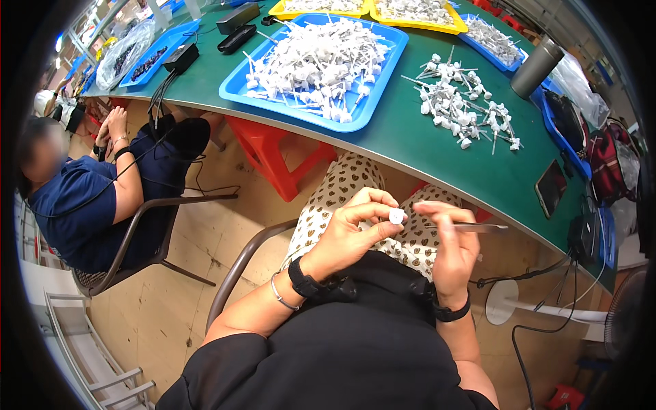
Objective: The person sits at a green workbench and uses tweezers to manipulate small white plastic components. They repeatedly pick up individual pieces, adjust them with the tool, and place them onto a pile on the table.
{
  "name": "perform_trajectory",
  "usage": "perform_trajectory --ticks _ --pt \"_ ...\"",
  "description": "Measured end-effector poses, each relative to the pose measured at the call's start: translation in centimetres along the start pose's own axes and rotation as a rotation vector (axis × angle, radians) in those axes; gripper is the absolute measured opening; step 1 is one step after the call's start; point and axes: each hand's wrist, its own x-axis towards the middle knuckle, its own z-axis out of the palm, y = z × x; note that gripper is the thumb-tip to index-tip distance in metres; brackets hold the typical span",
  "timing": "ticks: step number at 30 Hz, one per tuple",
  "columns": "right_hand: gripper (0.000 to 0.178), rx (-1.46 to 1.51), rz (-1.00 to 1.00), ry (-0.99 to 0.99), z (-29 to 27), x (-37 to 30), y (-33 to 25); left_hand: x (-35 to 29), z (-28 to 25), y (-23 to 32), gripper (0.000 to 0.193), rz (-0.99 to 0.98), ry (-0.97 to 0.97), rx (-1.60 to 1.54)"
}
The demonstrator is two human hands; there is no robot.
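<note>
My left hand [359, 222] pinches a small round white plastic part [396, 216] between thumb and fingertips, above my lap. My right hand [451, 242] is closed around a slim flat metal tool [484, 227], whose one end sticks out to the right. The tool's other end is hidden by my fingers, so its exact kind does not show. Both hands are close together, with the right fingertips just beside the white part. Ahead on the green table [383, 154] lies a loose heap of white plastic parts with thin stems [454, 99].
A blue tray [236, 89] piled with similar white parts stands near the table edge; yellow trays [417, 20] are behind it. At right are a grey bottle [536, 67] and a phone [551, 186]. A red stool [273, 154] and a seated person [102, 205] are left.
</note>
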Motion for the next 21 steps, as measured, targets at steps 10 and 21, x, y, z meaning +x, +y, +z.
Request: perform_trajectory --ticks 10,21 --pt "0.016 0.031 0.415 -0.185 0.3 -0.7 1.2 0.3 -0.3 2.4 0.033 -0.380 -0.090 -0.411" --pt "0.012 -0.351 0.010 -0.387 -0.3 0.0 2.0 0.3 -1.6 1.7 0.019 -0.553 -0.132 -0.540"
